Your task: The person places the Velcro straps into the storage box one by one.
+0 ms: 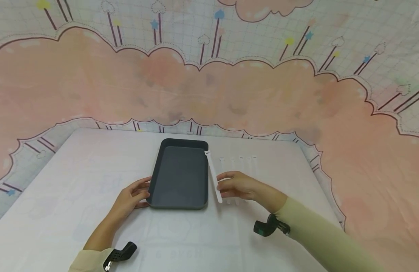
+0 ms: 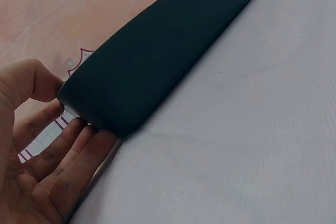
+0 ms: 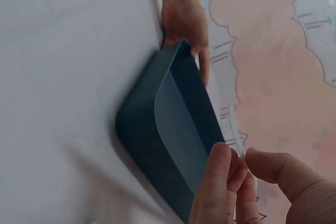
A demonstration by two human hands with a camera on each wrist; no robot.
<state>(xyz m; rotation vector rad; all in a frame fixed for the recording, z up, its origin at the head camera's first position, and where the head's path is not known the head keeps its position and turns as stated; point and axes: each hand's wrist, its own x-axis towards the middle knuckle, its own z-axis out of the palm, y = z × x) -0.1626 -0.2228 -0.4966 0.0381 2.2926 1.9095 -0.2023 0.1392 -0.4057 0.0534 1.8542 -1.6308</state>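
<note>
A dark grey rectangular tray (image 1: 178, 207) lies on the white table. My left hand (image 1: 129, 198) holds it at its near left corner; in the left wrist view the fingers (image 2: 79, 166) bend against the tray's outer wall (image 2: 152, 61). Beside the right wall, my right hand (image 1: 238, 186) pinches a slim white plastic stick (image 1: 213, 175) with a small slotted head at its far end. That head is at the tray's right rim. In the right wrist view the fingertips hide most of the stick. Its exact kind is not clear.
Several similar white sticks (image 1: 249, 162) lie side by side on the table, right of the tray and partly behind my right hand. The white tabletop (image 1: 93, 162) ends before a patterned pink and white backdrop (image 1: 182, 94). Each wrist carries a black camera mount (image 1: 271, 225).
</note>
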